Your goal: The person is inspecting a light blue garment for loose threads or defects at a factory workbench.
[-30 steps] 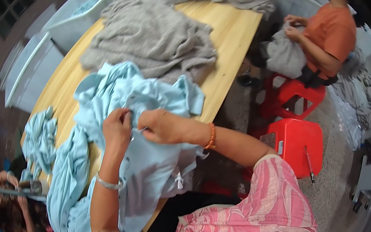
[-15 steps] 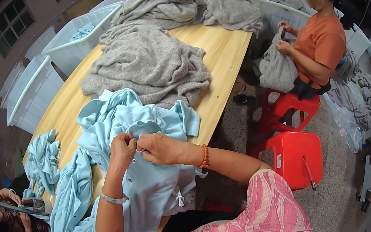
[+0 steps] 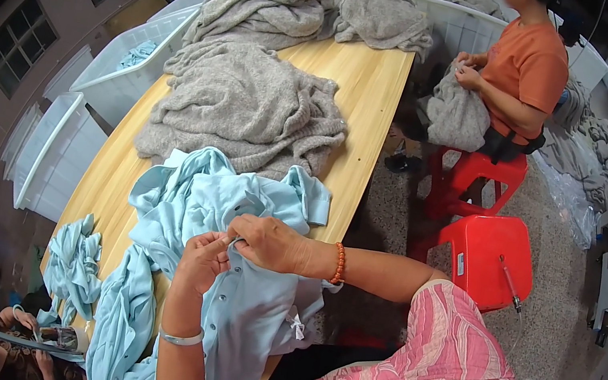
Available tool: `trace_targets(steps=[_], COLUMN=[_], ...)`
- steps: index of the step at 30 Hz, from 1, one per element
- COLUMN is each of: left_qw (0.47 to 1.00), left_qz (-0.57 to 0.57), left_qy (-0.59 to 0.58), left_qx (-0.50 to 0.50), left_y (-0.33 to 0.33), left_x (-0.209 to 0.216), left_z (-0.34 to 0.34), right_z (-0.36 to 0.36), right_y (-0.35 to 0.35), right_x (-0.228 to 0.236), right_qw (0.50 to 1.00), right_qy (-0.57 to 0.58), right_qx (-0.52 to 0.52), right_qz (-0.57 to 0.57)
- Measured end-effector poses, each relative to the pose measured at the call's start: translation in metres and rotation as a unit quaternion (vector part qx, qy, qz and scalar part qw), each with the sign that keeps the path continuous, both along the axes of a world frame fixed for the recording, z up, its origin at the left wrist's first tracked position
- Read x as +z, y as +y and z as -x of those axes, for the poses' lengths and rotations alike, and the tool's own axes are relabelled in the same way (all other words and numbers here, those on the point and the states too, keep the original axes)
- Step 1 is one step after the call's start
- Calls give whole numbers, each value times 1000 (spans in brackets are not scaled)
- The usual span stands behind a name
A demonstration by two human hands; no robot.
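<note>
A light blue buttoned garment, like a cardigan (image 3: 250,311), lies over the near part of the table, with a row of dark buttons down its front edge. My left hand (image 3: 204,260) is closed in a pinch on that edge. Right beside it, my right hand (image 3: 272,244) is closed too, gripping the same edge from the other side, fingertips close together. The fingers hide exactly what lies between them, perhaps a button. A white tag or tie (image 3: 297,326) hangs on the fabric to the right.
Grey knitted garments (image 3: 246,102) are heaped farther along the wooden table (image 3: 98,178). More blue garments (image 3: 74,263) lie at left. White bins (image 3: 50,153) stand left. A red stool (image 3: 487,259) is at right; beyond it, a seated person (image 3: 525,66) handles grey knitwear.
My left hand has turned so that its fingers show more, and the garment's edge is lifted slightly between both hands. The seated person's hands have moved lower on the grey knitwear.
</note>
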State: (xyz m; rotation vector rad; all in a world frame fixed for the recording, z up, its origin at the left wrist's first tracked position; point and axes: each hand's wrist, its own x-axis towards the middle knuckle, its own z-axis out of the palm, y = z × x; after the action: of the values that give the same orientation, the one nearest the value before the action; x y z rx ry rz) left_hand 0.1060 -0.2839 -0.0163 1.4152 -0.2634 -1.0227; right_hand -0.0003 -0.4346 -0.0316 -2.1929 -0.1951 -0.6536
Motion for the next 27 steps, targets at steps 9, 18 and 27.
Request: trace_targets(steps=[9, 18, 27], left_qw=[995, 902, 927], left_qz=[16, -85, -59], left_qy=[-93, -423, -366], left_qx=[-22, -29, -55], left_y=[5, 1, 5], left_x=[0, -1, -8], left_z=[7, 21, 17], right_z=[-2, -2, -3], right_y=[-7, -14, -20], right_x=[-10, -10, -20], right_qw=[1000, 997, 995], right_qy=[-3, 40, 52], right_qx=[14, 47, 86], right_qz=[23, -36, 9])
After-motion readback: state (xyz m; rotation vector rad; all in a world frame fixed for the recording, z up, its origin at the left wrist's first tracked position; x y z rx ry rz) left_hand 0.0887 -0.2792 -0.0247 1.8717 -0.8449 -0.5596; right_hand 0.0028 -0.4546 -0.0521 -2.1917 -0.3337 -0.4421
